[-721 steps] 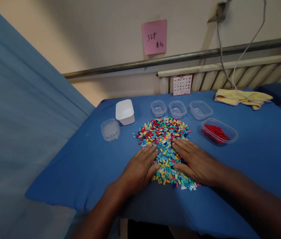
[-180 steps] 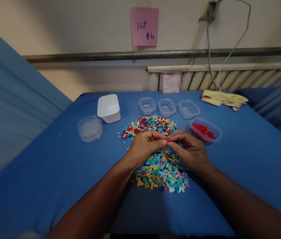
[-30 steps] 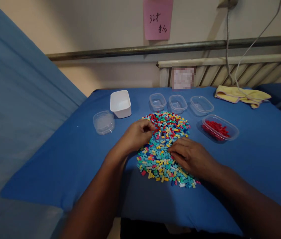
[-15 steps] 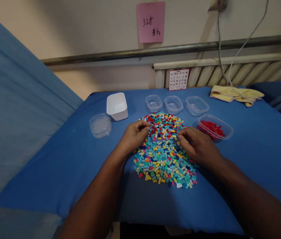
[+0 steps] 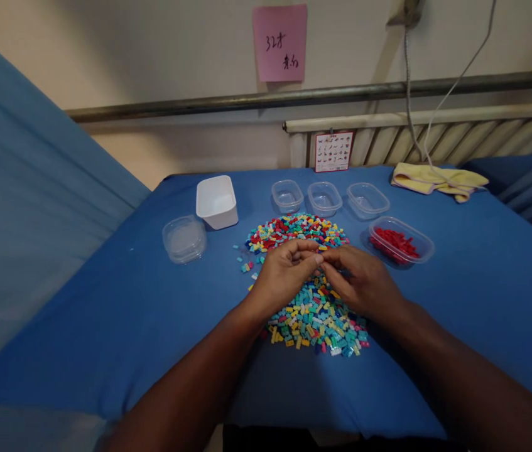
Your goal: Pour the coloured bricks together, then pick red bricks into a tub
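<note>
A pile of small building bricks [image 5: 313, 311] in red, teal, yellow, blue and white lies on the blue cloth. Above its middle my left hand [image 5: 287, 273] and my right hand [image 5: 362, 279] meet at the fingertips. Fingers and thumb of the left are curled into a pinch; the right pinches too, close against it. Whatever sits between the fingertips is hidden or too small to name. Right of the pile stands a clear plastic tub [image 5: 426, 250] holding red bricks [image 5: 395, 242].
Three clear tubs, the left one [image 5: 287, 196], the middle one [image 5: 325, 198] and the right one [image 5: 368, 199], line up behind the pile. A white bin [image 5: 218, 220] and clear lids [image 5: 184, 240] stand to the left. A yellow cloth [image 5: 435, 180] lies at back right.
My left hand has moved right and slightly down to meet my right hand at the fingertips. Some bricks now lie scattered at the pile's left edge. The view has shifted slightly.
</note>
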Demonstrator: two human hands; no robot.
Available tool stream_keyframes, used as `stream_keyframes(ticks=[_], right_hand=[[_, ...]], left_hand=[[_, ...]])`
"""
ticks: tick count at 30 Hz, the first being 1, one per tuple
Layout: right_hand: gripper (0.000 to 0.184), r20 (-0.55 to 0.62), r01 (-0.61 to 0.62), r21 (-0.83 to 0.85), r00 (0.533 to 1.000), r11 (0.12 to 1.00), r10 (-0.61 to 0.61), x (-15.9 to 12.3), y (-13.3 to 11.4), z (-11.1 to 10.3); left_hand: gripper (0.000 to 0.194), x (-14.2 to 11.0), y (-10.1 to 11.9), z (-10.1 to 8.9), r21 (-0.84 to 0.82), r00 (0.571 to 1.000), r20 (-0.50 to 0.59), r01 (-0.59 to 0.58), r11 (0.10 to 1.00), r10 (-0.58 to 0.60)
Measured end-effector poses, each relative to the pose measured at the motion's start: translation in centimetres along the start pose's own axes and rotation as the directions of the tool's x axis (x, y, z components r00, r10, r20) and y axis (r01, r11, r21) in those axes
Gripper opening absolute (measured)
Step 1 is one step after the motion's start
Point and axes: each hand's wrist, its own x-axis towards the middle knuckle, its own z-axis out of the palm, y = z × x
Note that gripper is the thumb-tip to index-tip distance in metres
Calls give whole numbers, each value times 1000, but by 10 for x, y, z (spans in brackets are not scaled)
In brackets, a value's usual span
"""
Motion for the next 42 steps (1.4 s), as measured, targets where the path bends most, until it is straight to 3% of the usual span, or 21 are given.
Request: stream_keyframes(ticks=[2,4,6,9,11,14,17,20,24,27,29,31,34,37,39,42], right_hand=[[12,-15,6,-41,1000,999,-7,2,2,-7],[14,-47,-18,-132,999,991,12,3,8,-22],[18,-108,-86,-276,992,957,58,3,19,-43],[23,-232,-232,-487,964,842,131,-4,44,-76],[25,-255,-302,-579,949,757,184,-10,62,-91],[28,-182,-288,-650,957,703,224,-17,78,-98],[28,-141,-217,-600,976,770,165,-15,72,-85],[26,-32,-113,-473,993,874,111,-4,52,-54],[27,240,-7,-364,966,931,101,13,26,-9],[31,355,23,-399,926,917,132,22,21,11],[31,372,8,-398,915,917,153,24,24,16],[23,356,-30,-352,920,936,163,23,30,17],[11,315,-60,-273,937,960,148,20,36,16],[7,250,-51,-211,962,976,105,19,33,12],[7,169,-85,-118,980,989,104,19,27,9],[9,54,-172,70,984,983,168,17,16,5]], left_hand=[[41,0,2,-4,41,1000,-22,3,999,-2],[36,4,3,-15,145,990,-124,-47,988,65],[29,9,4,-30,293,952,-246,-105,950,181],[26,17,2,-56,459,904,-317,-120,880,289],[23,20,0,-69,567,891,-296,-126,814,344],[20,19,-3,-75,746,895,-152,-174,643,419],[21,16,-8,-66,847,911,43,-251,469,411],[20,17,-11,-49,908,927,165,-276,315,337],[27,22,-9,-32,970,954,176,-211,125,243],[29,24,-4,-27,981,965,167,-183,65,200],[25,23,-3,-29,978,965,166,-186,90,201],[19,21,-3,-33,966,962,136,-182,182,238],[13,19,-5,-39,843,966,33,-165,513,257],[12,19,-6,-40,491,985,-69,-107,864,161],[17,19,-5,-37,279,992,-90,-65,958,94],[25,18,-2,-30,128,997,-74,-28,991,38]])
